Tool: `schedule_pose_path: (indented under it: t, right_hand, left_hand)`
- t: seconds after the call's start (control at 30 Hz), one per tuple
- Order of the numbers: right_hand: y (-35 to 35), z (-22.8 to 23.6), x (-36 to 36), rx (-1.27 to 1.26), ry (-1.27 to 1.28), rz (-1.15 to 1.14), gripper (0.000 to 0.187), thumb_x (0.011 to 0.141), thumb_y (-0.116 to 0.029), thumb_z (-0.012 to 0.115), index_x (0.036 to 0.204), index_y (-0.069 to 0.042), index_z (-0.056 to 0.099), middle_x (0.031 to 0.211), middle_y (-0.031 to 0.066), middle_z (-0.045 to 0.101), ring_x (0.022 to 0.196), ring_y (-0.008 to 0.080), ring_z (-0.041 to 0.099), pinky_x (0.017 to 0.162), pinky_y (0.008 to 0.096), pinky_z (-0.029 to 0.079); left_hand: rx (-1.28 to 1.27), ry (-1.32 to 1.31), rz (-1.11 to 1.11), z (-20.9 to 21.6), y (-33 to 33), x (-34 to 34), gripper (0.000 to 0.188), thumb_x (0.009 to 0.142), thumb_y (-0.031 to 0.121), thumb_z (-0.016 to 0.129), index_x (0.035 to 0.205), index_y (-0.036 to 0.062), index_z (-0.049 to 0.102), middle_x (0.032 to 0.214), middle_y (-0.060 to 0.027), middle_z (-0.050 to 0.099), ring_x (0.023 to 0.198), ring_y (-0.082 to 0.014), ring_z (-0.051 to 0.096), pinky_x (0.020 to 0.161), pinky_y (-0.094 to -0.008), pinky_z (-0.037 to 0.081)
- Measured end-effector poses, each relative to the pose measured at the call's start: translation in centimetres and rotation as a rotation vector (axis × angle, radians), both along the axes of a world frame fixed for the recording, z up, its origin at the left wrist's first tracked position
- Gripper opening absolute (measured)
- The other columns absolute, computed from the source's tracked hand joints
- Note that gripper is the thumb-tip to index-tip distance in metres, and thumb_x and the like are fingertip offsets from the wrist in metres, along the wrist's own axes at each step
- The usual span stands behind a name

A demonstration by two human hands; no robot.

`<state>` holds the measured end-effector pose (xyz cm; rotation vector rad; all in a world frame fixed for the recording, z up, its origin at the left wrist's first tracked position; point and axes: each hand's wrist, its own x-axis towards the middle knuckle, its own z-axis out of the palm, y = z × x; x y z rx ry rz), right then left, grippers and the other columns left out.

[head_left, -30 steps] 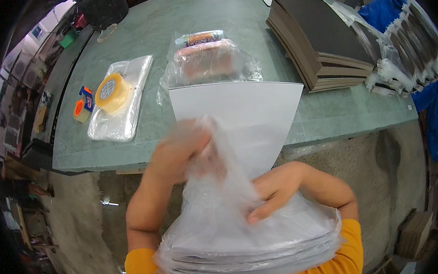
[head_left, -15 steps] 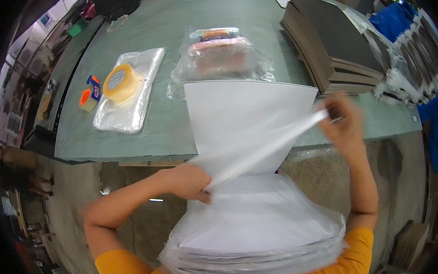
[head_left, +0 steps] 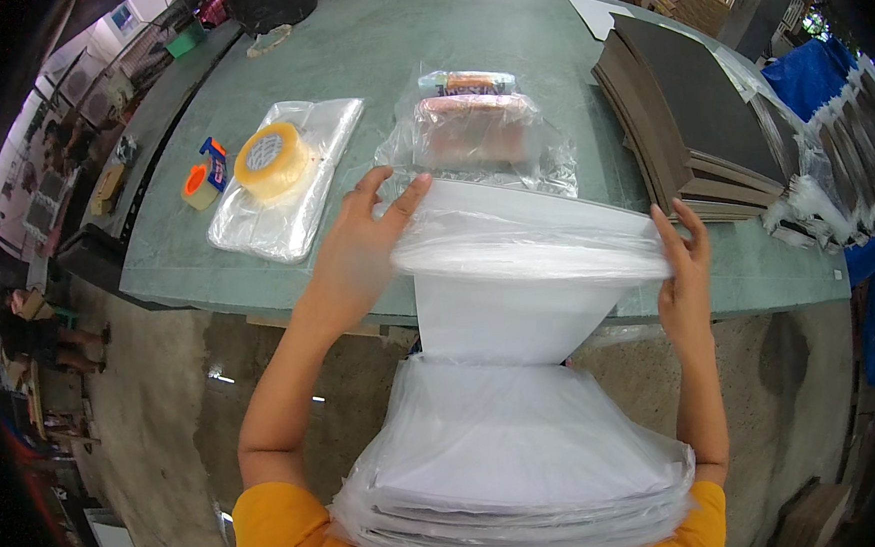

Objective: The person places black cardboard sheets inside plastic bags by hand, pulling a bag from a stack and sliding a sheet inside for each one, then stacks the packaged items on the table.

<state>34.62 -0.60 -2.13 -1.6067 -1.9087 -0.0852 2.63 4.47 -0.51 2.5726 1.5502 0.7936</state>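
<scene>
A white board (head_left: 495, 320) reaches from the table edge toward me. Around its far end sits a clear plastic bag (head_left: 536, 252), bunched in folds across the board. My left hand (head_left: 356, 243) grips the bag at the far left corner, thumb and fingers around its edge. At the right side, my right hand (head_left: 683, 273) holds the bag's other edge between thumb and fingers. Close to my body lies a stack of white boards in clear plastic (head_left: 514, 459); what supports it is hidden.
On the green table (head_left: 343, 39) are a tape roll (head_left: 273, 163) on flat plastic bags (head_left: 323, 200), a small tape dispenser (head_left: 206, 174), and a plastic-wrapped bundle (head_left: 474, 131). Dark boards (head_left: 707, 97) are stacked at the right. A person (head_left: 40, 333) is at the far left.
The bag, stretched slantwise between my hands before, now lies around the board's far end. My left hand moved up and away to the far left corner; my right hand shifted slightly nearer.
</scene>
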Motion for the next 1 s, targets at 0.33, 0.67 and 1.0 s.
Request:
schedule_pose_path:
  t: [0.33, 0.67, 1.0]
  right_hand:
    - [-3.6, -0.6, -0.2, 0.062, 0.075, 0.0, 0.074, 0.053, 0.02, 0.038, 0.12, -0.01, 0.045, 0.108, 0.0136, 0.041, 0.097, 0.0249, 0.043, 0.085, 0.0324, 0.036]
    - [-4.7, -1.2, 0.3, 0.146, 0.093, 0.048, 0.067, 0.053, 0.021, 0.04, 0.113, -0.007, 0.052, 0.102, 0.0127, 0.046, 0.09, 0.0231, 0.049, 0.078, 0.0291, 0.041]
    - [-4.6, -1.6, 6.7, -0.506, 1.276, 0.515, 0.025, 0.058, -0.003, 0.069, 0.082, -0.002, 0.064, 0.088, 0.011, 0.059, 0.08, 0.0182, 0.057, 0.065, 0.0253, 0.045]
  left_hand:
    - [-0.134, -0.164, -0.101, 0.9, -1.9, -0.7, 0.062, 0.063, -0.015, 0.048, 0.116, 0.0174, 0.05, 0.109, -0.0125, 0.042, 0.091, -0.0243, 0.048, 0.075, -0.0295, 0.044]
    - [0.147, -0.111, -0.061, 0.4, -1.9, -1.0, 0.055, 0.063, -0.008, 0.049, 0.112, 0.0164, 0.054, 0.1, -0.0108, 0.047, 0.089, -0.0216, 0.049, 0.074, -0.0282, 0.042]
    - [-0.97, -1.134, -0.451, -1.7, -1.7, -5.0, 0.041, 0.061, -0.002, 0.062, 0.101, 0.0022, 0.056, 0.078, -0.0068, 0.058, 0.067, -0.016, 0.056, 0.058, -0.025, 0.046]
